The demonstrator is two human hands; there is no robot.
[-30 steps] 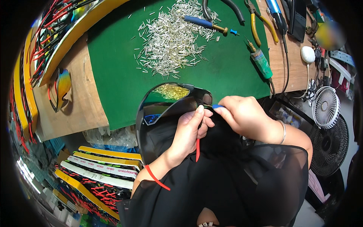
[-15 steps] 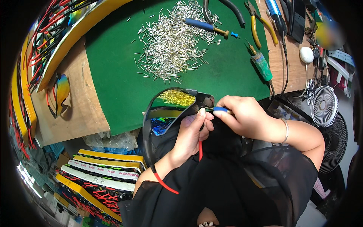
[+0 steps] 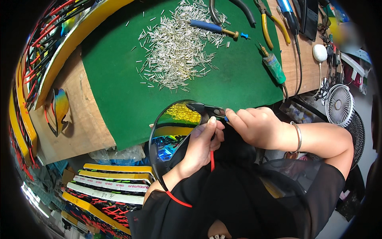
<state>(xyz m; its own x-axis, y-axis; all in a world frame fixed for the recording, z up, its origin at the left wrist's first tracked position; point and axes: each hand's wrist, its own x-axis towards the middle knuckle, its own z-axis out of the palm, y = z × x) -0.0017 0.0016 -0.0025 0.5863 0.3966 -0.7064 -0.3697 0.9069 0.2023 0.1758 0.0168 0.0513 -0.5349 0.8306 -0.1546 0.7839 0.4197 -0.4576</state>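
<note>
My left hand [image 3: 203,139] is closed on a pair of sunglasses [image 3: 169,137] with a mirrored yellow-blue lens, black frame and red temple tips. The glasses are tilted on their side above my lap, one temple looping down past my left wrist. My right hand [image 3: 258,126] is closed at the frame's hinge end, close to the left fingertips. It grips a slim tool with a blue handle [image 3: 226,118]. Only a bit of blue shows between the fingers, and its tip is hidden. Beyond the hands, a heap of small silver pins [image 3: 175,55] lies on the green mat [image 3: 119,107].
A blue-handled tool with a brass end [image 3: 213,27] rests on the pins. Yellow-handled pliers [image 3: 266,28] and a green-handled tool [image 3: 274,67] lie at the right. Trays of glasses [image 3: 99,211] stand at the lower left, another pair [image 3: 59,109] left, a white fan [image 3: 339,104] right.
My right hand has turned slightly, and less of the blue handle shows between its fingers. The left hand keeps its hold on the sunglasses. The whole view has shifted a little.
</note>
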